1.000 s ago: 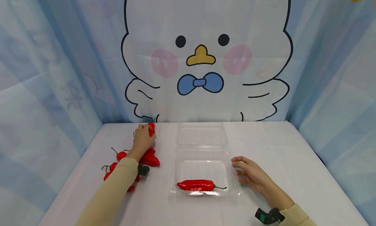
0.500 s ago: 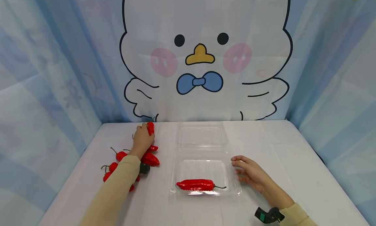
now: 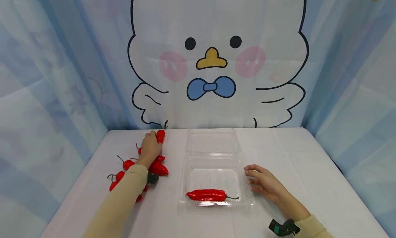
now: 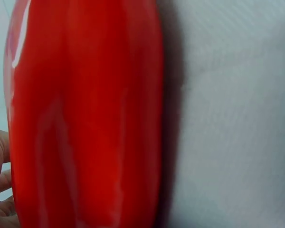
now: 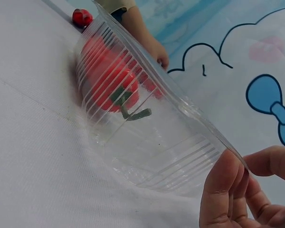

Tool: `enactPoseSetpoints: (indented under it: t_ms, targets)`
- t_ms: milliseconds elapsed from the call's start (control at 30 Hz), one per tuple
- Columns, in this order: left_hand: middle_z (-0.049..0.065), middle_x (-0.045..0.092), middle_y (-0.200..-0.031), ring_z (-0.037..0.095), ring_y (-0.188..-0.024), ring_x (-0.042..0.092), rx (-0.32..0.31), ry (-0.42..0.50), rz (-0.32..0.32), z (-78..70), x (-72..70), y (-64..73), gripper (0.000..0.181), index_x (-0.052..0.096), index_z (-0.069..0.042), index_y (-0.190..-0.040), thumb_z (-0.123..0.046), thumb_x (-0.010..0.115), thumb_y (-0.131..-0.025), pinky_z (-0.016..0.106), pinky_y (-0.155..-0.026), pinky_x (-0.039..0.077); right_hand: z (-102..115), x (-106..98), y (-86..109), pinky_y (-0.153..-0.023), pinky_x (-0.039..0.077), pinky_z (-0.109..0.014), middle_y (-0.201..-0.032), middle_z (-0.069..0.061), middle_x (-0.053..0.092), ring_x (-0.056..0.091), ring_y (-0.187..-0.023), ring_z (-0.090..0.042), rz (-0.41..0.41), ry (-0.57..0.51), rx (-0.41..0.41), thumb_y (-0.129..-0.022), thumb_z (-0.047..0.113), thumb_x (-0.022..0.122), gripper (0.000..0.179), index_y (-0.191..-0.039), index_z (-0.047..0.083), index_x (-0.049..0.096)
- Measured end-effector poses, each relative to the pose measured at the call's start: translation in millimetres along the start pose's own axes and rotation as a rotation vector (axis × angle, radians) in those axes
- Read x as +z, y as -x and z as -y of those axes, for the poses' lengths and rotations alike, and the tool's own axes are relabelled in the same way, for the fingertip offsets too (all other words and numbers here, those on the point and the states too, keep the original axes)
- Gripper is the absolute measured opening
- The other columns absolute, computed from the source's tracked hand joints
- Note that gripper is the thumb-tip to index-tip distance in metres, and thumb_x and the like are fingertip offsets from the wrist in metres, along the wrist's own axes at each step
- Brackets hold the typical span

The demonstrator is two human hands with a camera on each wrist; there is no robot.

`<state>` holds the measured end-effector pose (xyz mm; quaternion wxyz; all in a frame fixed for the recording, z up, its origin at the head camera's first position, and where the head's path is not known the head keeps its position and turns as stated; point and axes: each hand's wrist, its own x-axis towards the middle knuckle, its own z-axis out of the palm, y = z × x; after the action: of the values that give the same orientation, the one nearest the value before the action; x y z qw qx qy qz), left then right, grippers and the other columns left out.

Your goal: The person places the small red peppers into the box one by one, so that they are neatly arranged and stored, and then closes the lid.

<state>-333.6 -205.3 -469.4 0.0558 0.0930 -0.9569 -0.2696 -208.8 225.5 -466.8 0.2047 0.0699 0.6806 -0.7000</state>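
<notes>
At the table's far left, my left hand grips a red chili pepper, its fingertips hidden behind the hand. Several more red peppers lie around that forearm, among them a long one just below the hand. A glossy red pepper fills much of the left wrist view, with a few fingers at the left edge. My right hand pinches the right rim of a clear plastic clamshell box, between thumb and fingers in the right wrist view. One red chili pepper with a green stem lies along the box's near side.
The box's lid lies opened away towards the back edge. Smaller round-looking red peppers with thin stems sit left of the left forearm. A white cloth covers the table, and a printed curtain hangs behind it.
The pepper at my left hand has tipped slightly to the right, and its stem now shows at the top. A small pepper left of that hand has come into view. The right hand stays put.
</notes>
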Motion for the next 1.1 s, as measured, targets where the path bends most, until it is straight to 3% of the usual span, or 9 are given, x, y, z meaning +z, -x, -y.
enactPoseSetpoints:
  t_ms: [167, 533, 733, 1100]
  targets:
    - [0.027, 0.053, -0.133, 0.040, -0.116, 0.056, -0.009, 0.005, 0.011, -2.2, -0.3, 1.5, 0.059, 0.045, 0.003, -0.141, -0.007, 0.072, -0.090, 0.056, -0.098, 0.056, -0.9, -0.9, -0.4, -0.062, 0.055, -0.020, -0.104, 0.000, 0.056, 0.059, -0.077, -0.008, 0.000, -0.003, -0.003, -0.102, 0.021, 0.062, 0.027, -0.124, 0.007, 0.054]
    - [0.026, 0.055, -0.131, 0.040, -0.114, 0.057, 0.014, 0.013, 0.010, -2.2, 3.1, 3.1, 0.047, 0.048, 0.001, -0.138, -0.002, 0.062, -0.093, 0.055, -0.103, 0.052, -1.6, -0.2, -0.9, -0.062, 0.055, -0.020, -0.102, 0.002, 0.056, 0.058, -0.077, -0.008, -0.016, -0.008, 0.007, -0.102, 0.021, 0.063, 0.026, -0.123, 0.008, 0.055]
    - [0.025, 0.054, -0.136, 0.039, -0.117, 0.057, -0.002, 0.028, 0.034, -6.7, -0.2, 7.9, 0.051, 0.048, 0.000, -0.142, 0.001, 0.063, -0.094, 0.056, -0.105, 0.052, -1.3, 0.0, -0.8, -0.062, 0.055, -0.020, -0.101, 0.002, 0.056, 0.058, -0.077, -0.008, -0.017, -0.010, 0.004, -0.102, 0.021, 0.063, 0.026, -0.122, 0.008, 0.055]
    - [0.027, 0.047, -0.145, 0.041, -0.125, 0.053, 0.023, -0.024, 0.064, -10.9, 0.6, 9.4, 0.064, 0.046, 0.001, -0.150, 0.003, 0.068, -0.090, 0.059, -0.107, 0.050, -0.8, 0.4, -0.1, -0.063, 0.055, -0.020, -0.102, 0.001, 0.057, 0.058, -0.078, -0.009, -0.026, -0.003, 0.012, -0.102, 0.022, 0.063, 0.028, -0.124, 0.007, 0.054]
